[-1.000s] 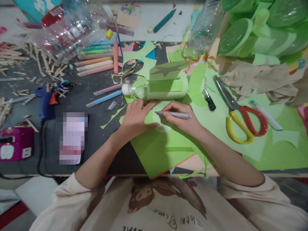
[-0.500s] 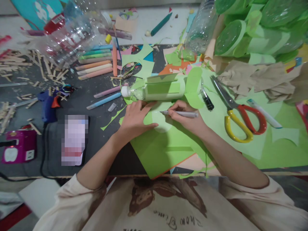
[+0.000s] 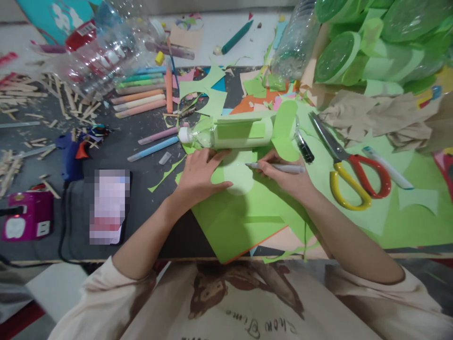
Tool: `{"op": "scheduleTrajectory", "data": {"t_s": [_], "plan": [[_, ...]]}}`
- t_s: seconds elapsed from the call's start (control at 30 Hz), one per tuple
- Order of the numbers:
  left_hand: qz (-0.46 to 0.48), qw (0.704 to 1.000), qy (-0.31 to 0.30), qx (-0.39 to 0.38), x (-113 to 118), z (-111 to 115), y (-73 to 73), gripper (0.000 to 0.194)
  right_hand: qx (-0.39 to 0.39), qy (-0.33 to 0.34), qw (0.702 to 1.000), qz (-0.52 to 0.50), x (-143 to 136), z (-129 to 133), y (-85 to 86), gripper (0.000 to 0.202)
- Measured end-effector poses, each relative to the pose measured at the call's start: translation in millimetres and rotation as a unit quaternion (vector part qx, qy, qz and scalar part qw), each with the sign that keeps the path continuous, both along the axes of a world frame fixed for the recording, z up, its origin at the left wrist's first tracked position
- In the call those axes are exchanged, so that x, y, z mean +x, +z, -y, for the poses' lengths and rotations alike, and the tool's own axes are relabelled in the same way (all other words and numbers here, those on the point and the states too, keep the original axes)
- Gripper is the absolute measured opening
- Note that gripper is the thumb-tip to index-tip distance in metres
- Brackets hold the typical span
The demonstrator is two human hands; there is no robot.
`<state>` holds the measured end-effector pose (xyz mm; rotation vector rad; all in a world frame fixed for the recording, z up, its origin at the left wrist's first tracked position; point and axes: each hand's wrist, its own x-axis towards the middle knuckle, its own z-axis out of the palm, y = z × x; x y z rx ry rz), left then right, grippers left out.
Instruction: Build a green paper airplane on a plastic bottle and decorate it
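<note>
My left hand (image 3: 205, 174) lies flat with thumb and fingers spread, pressing at the left edge of a pale green paper circle (image 3: 239, 179). Beneath the circle is a brighter green sheet (image 3: 226, 222). Pinched in my right hand (image 3: 283, 172) is a grey marker (image 3: 288, 167), its tip over the right part of the circle. Just beyond both hands a plastic bottle (image 3: 244, 132) wrapped in green paper rests on its side, its white cap (image 3: 184, 135) to the left. Whether the tip touches the paper, I cannot tell.
Scissors (image 3: 339, 156) with red and yellow handles lie at right, beside crumpled brown paper (image 3: 382, 118). To the left are a phone (image 3: 108, 208), a blue glue gun (image 3: 71, 156) and several markers (image 3: 141, 97). Clear bottles (image 3: 106, 56) and green bottles (image 3: 382, 56) stand or lie behind.
My right hand has shifted a little to the right with the marker, so its tip has moved from the circle's middle toward its right edge. My left hand stays in place.
</note>
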<state>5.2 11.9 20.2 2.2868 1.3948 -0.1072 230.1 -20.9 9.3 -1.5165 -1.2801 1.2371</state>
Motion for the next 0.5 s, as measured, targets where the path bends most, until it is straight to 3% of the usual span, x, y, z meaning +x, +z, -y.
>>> {"op": "scheduleTrajectory", "data": {"t_s": [0.5], "plan": [[0.018,1.0,-0.005,0.015,-3.1,0.3,-2.3,0.076,0.005,-0.004,0.999,0.038,7.5,0.1,-0.7,0.017]]}}
